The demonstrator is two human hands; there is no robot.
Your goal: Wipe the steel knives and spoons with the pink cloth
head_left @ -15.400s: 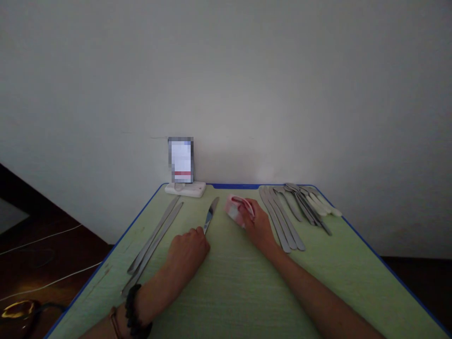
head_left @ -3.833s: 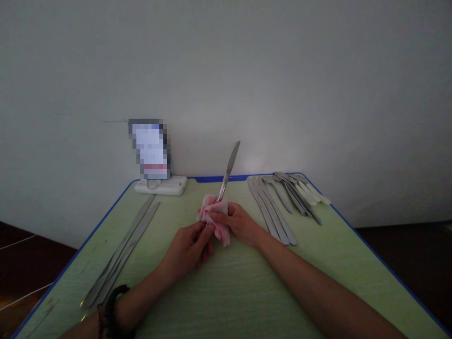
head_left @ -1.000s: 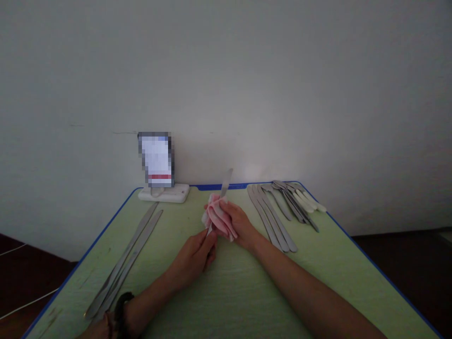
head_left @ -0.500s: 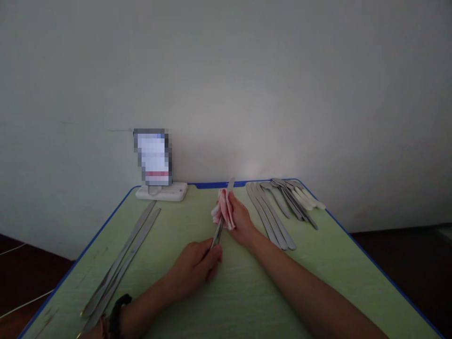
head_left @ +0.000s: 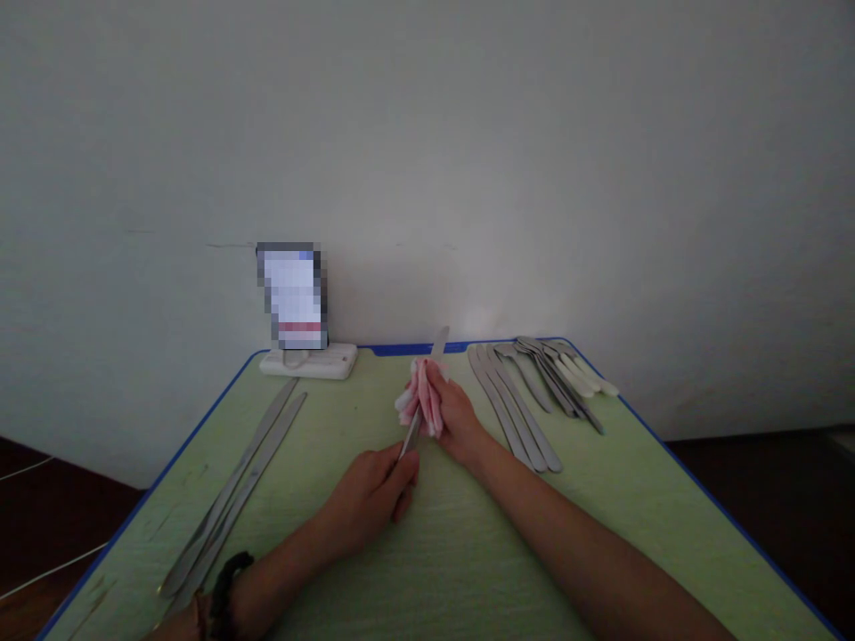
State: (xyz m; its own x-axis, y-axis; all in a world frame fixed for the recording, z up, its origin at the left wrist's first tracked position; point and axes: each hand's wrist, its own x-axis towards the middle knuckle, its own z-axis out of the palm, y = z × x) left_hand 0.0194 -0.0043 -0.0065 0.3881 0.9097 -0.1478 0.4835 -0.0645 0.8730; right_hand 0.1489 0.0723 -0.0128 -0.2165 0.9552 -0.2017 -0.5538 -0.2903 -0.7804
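My left hand (head_left: 376,492) is closed around the handle of a table knife (head_left: 411,434), whose blade points away from me. Folded round the blade is a pink and white cloth (head_left: 422,397), pinched in my right hand (head_left: 457,416). The blade's tip pokes out beyond the cloth. To the left of my left hand, two more table knives (head_left: 254,481) lie side by side, their near ends partly behind my wrist. Right of my right hand rests a row of three table knives (head_left: 517,414).
Beside that row lie spoons (head_left: 521,374), a bundle of metal cutlery (head_left: 557,383) and some white-handled pieces (head_left: 588,378). A phone (head_left: 297,298) with a blurred screen stands on a white base (head_left: 311,361) at the back left. The green table (head_left: 500,552) meets a grey wall (head_left: 427,160).
The cloth has shifted slightly toward the handle, and a little more of the blade's tip shows beyond it. Both hands keep their grip. The whole view has shifted very slightly.
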